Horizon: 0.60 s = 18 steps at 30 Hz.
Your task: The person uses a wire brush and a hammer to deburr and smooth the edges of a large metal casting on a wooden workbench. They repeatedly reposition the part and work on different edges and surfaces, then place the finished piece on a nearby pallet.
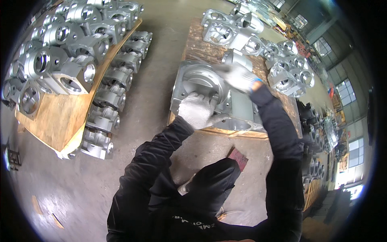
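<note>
Dark sleeves foremost, my left hand curls at a metal casting on the worktop; my right hand is blurred, both grips unclear to me. Likely surface finishing; next calls for steadying.

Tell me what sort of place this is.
Likely a metalworking workshop or factory hall: silvery castings heaped on a wooden board, another casting at the gloved left hand, and large windows beyond.

Housing on the tabletop — to its left, castings on a board.
</note>
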Motion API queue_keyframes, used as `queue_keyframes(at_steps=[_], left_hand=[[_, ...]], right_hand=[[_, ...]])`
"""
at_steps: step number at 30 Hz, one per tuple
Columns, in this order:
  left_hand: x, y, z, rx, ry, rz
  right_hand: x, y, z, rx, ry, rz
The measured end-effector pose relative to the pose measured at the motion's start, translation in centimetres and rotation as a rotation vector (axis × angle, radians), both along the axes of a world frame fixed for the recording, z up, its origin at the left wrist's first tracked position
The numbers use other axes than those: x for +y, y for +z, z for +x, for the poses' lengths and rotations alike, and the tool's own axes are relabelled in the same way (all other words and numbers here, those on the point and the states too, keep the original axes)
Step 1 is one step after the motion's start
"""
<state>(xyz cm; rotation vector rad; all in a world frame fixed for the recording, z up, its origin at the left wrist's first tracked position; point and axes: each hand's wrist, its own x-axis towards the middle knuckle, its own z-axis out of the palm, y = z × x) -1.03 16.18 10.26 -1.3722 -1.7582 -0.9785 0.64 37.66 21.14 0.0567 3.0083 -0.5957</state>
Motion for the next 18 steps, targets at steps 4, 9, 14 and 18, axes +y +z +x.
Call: queue_keyframes(at_steps=[4,9,14,18], left_hand=[[-0.1,-0.6,0.1,-0.085,-0.019,-0.094],[-0.2,-0.6,0.3,-0.1,-0.021,-0.056],[-0.4,-0.2,0.4,-0.24,-0.056,-0.313],[-0.3,-0.1,0.3,-0.282,-0.103,-0.352]], right_hand=[[0.4,3.6,6.7,-0.16,-0.442,0.083],[-2.7,1.2,0.7,-0.012,-0.061,0.059],[-4.7,1.8,-3.4,-0.121,-0.05,0.168],[-5.9,3.7,-3.4,-0.23,-0.091,-0.194]])
